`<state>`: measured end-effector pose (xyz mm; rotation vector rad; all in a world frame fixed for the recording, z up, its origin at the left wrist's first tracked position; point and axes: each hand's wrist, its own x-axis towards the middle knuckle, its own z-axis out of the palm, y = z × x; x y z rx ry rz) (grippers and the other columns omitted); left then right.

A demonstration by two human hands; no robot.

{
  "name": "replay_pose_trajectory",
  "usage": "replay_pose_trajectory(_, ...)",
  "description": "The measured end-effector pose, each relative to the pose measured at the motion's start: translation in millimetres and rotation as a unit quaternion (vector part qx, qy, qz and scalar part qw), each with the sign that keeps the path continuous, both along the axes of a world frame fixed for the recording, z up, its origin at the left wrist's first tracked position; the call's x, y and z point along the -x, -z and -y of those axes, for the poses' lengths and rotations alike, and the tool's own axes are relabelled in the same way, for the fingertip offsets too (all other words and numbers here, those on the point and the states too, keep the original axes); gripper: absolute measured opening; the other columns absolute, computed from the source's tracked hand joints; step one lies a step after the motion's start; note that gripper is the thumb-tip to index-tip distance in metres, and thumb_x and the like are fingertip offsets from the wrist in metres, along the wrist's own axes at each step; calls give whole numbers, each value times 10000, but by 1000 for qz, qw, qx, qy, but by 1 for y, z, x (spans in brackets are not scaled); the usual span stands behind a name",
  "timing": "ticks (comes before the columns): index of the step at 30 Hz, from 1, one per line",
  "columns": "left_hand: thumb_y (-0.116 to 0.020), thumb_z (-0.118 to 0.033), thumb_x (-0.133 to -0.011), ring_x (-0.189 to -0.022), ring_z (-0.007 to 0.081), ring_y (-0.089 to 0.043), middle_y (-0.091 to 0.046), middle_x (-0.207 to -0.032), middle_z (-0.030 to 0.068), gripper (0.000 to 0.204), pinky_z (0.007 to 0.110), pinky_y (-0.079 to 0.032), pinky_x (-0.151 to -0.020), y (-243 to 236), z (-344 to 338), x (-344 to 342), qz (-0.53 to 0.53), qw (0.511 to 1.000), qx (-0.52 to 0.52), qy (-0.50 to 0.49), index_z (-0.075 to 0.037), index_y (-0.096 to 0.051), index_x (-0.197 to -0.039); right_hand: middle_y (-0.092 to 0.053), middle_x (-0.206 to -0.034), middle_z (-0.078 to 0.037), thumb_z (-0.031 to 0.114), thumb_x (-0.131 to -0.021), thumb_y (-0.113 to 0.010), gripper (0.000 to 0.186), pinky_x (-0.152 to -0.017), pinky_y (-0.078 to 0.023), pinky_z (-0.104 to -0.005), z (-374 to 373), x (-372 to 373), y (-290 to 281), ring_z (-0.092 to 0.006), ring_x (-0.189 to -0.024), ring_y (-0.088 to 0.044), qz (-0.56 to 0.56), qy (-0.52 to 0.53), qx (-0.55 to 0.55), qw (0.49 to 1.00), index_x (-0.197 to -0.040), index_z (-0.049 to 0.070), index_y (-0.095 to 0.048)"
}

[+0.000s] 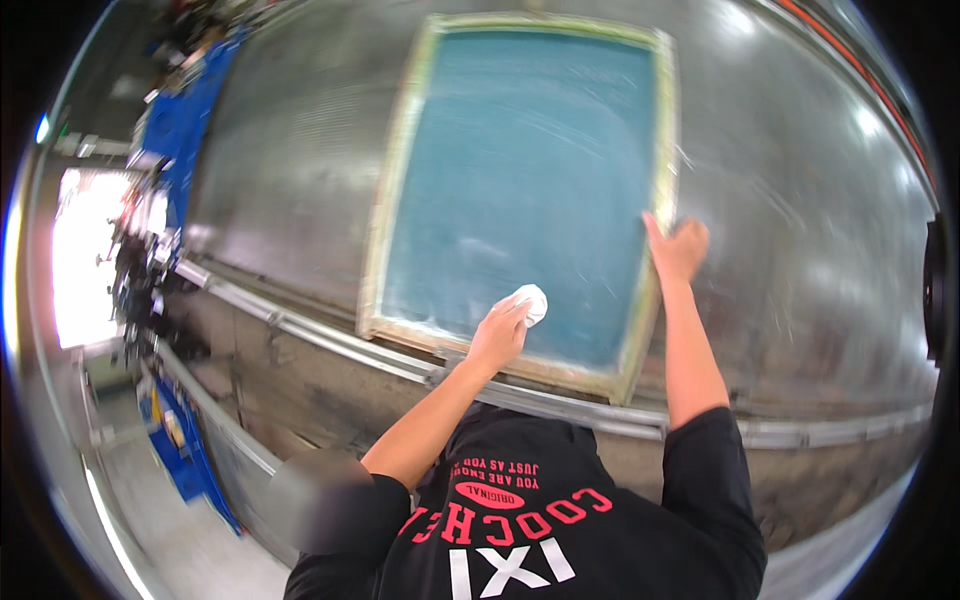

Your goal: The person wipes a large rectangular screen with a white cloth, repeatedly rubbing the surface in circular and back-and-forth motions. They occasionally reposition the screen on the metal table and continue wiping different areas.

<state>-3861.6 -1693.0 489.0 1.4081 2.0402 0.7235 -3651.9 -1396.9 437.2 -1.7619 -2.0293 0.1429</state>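
A: Where is the blue panel [530, 180]?

B: It lies inside a pale frame [664, 120] on the metal counter [290, 150]. The frame's near side sits at the counter's near edge, by the metal rail [330, 340], and bare metal shows to its left and right

A: And the left hand [497, 335]?

B: Its fingers are closed around a bunched white cloth [532, 303], which is down at the panel, near the frame's near side and roughly midway between the two near corners

A: What about the right hand [680, 250]?

B: That one is at the frame's right side, a bit nearer to the near right corner than to the far one. The thumb points out over the frame and the other fingers look curled, but the hand is blurred, so I cannot tell whether it is clamped on the frame or only resting there

A: Anything else around?

B: The person wears a black shirt [620, 510] with red and white print, right up by the counter's near edge. Past its left edge stands something blue [190, 140], and an orange strip [860, 65] runs along the far right
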Motion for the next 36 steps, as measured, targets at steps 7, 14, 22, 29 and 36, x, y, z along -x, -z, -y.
replay_pose_trajectory(7,-585,-67,-942,-1273,316,-624,-649,-1366,198,387,365,-461,-1086,-63,62,60,80,949,-48,-300,15,-643,-1315,-586,-1186,-258,351,-859,-785,584,-1009,-462,-514,-10,9,-8,-437,-1165,-559,-12,-53,146,988,-1205,-74,-583)
replay_pose_trajectory(14,-566,-10,-981,-1103,116,-640,-675,-1251,59,429,278,-513,-940,-77,117,75,248,873,-129,-400,0,-581,-1409,-574,-1306,-314,253,-875,-730,484,-1078,-437,-509,-26,2,-4,-463,-1281,-513,29,-73,135,988,-1221,-64,-608)
replay_pose_trajectory(22,-567,32,-973,-1144,111,-615,-652,-1348,59,445,279,-493,-984,-125,166,188,250,845,-192,-431,-17,-585,-1415,-610,-1224,-242,224,-902,-720,486,-1011,-484,-478,-43,-33,2,-410,-1146,-589,108,-23,73,991,-1277,-66,-613)
replay_pose_trajectory(29,-598,19,-962,-1194,133,-592,-647,-1352,69,443,288,-461,-1028,-64,228,301,306,849,-191,-386,-39,-615,-1401,-713,-1102,-227,278,-923,-729,430,-915,-498,-456,-49,22,-127,-349,-1020,-674,27,-27,97,995,-1157,-79,-677)
replay_pose_trajectory(36,-576,32,-937,-1220,125,-562,-643,-1368,50,477,293,-421,-1080,-79,250,445,392,849,-169,-311,-69,-626,-1400,-735,-1155,-209,308,-950,-727,470,-936,-524,-367,53,68,-143,-278,-992,-676,-10,8,53,998,-1260,-43,-689)
